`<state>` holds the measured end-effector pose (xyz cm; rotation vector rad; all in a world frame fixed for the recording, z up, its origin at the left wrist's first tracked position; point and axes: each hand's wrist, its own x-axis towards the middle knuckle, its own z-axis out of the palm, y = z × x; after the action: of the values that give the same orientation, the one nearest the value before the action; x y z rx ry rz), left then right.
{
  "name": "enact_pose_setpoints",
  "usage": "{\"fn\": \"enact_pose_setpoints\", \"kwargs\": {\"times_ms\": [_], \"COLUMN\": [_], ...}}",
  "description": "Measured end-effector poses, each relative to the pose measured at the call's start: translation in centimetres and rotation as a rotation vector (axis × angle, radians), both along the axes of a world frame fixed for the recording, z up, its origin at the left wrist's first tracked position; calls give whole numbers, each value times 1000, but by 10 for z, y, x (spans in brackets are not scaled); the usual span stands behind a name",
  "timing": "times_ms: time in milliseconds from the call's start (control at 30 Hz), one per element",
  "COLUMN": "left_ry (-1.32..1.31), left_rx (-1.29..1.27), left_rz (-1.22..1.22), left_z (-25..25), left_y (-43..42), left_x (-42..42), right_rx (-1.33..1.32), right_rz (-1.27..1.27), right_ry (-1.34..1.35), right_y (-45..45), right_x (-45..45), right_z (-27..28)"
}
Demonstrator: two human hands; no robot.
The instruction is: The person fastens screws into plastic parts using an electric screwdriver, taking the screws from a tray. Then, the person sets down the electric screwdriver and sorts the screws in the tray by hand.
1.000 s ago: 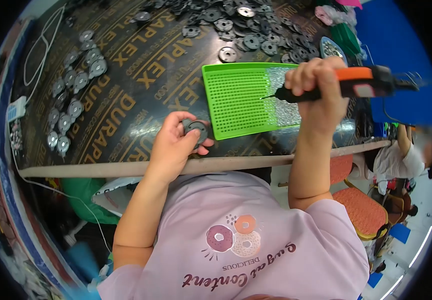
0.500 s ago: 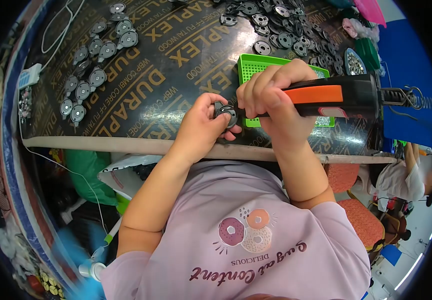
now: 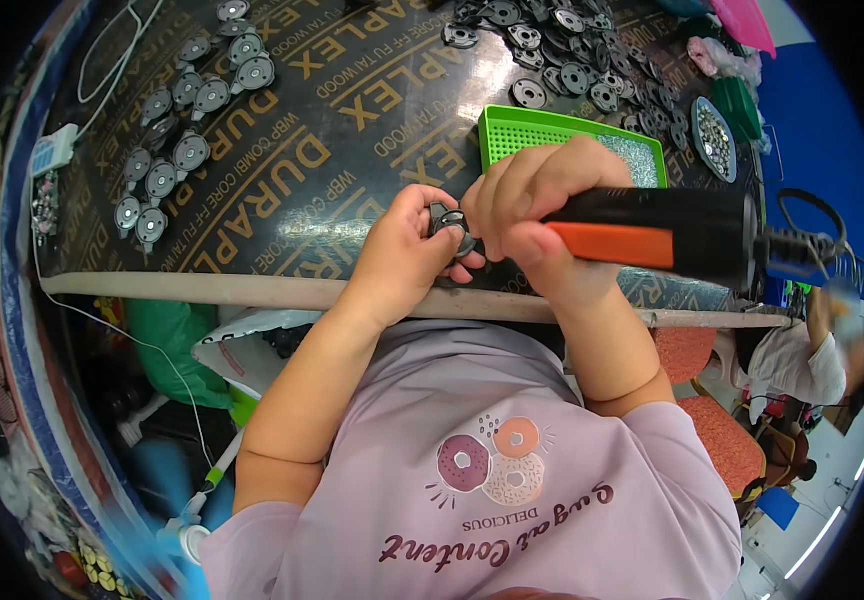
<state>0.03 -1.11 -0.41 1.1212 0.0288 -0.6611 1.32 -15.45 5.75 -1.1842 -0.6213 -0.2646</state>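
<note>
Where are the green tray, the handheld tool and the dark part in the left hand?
Green tray (image 3: 537, 122), head view: far wall.
Handheld tool (image 3: 640, 247), head view: orange strip.
Dark part (image 3: 448, 218), head view: upper portion.

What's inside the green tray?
The green tray has tiny shiny bits toward its right end, and a bare, dotted bottom showing at the left. The right hand and black-and-orange tool cover the rest, so I can't see there.

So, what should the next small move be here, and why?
Probably press the screwdriver gently onto the round part while bracing the part. The left hand pinches the part, and the right hand grips the screwdriver with its front end aimed at it. The tip is hidden, so whether it is seated can't be told.
</note>
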Motion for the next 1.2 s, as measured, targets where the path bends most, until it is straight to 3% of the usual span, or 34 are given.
{"fn": "enact_pose_setpoints", "kwargs": {"times_ms": [233, 500, 567, 600, 667, 700, 767, 833, 1200], "left_ry": [66, -82, -127, -179, -13, 53, 48, 7, 104], "left_rx": [45, 151, 84, 85, 103, 104, 71, -4, -58], "left_rz": [-34, -22, -6, -17, 16, 35, 49, 76, 142], "left_z": [7, 11, 3, -1, 6, 11, 13, 11, 11], "left_y": [0, -1, -2, -2, -4, -4, -3, 0, 3], "left_x": [1, -1, -4, -4, -4, -5, -6, -8, -3], "right_rx": [-19, -5, -126, -37, 60, 22, -128, -352, -219], "right_rz": [51, 59, 54, 102, 88, 67, -396, -649, -700], "right_ry": [15, -10, -14, 0, -70, -35, 56, 156, 265], "right_y": [-4, -4, -11, -12, -27, -41, -69, -88, -103], "right_x": [4, 2, -2, -4, -3, -3, -8, -5, -1], "right_z": [-5, -9, -1, 6, 19, 27, 23, 22, 5]}}
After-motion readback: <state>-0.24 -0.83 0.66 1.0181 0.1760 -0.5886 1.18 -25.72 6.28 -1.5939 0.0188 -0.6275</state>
